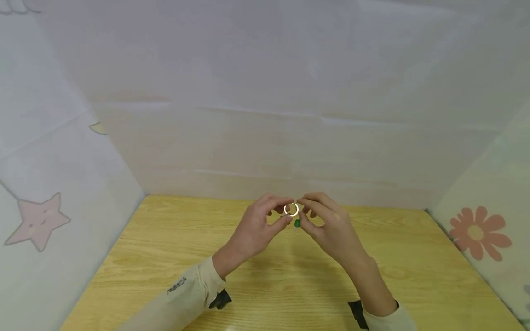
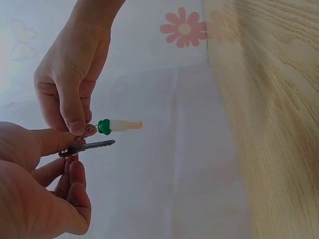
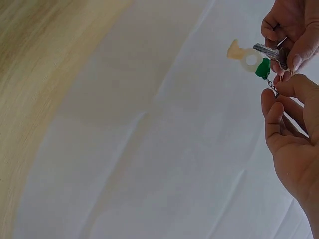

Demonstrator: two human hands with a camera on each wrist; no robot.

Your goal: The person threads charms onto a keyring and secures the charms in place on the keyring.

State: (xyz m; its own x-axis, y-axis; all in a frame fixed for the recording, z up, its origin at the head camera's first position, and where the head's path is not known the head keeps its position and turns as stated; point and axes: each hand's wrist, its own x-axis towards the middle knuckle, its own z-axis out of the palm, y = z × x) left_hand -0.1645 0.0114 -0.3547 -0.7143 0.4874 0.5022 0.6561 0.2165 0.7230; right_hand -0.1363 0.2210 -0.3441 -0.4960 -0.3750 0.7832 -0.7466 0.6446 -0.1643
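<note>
Raised above the table, both hands meet over a metal key ring. My left hand grips the ring between thumb and fingers. A silver key with a dark head sticks out from its fingertips. Close on the right, my right hand pinches the short chain of a keychain charm, its fingertips right at the ring. The charm has a green part by the chain, a whitish ring-shaped middle and an orange end. Fingers partly hide where chain and ring come together.
A light wood-grain table lies below the hands. Pale cloth walls surround it at the back and sides, with a pink star printed on the left and a red flower on the right.
</note>
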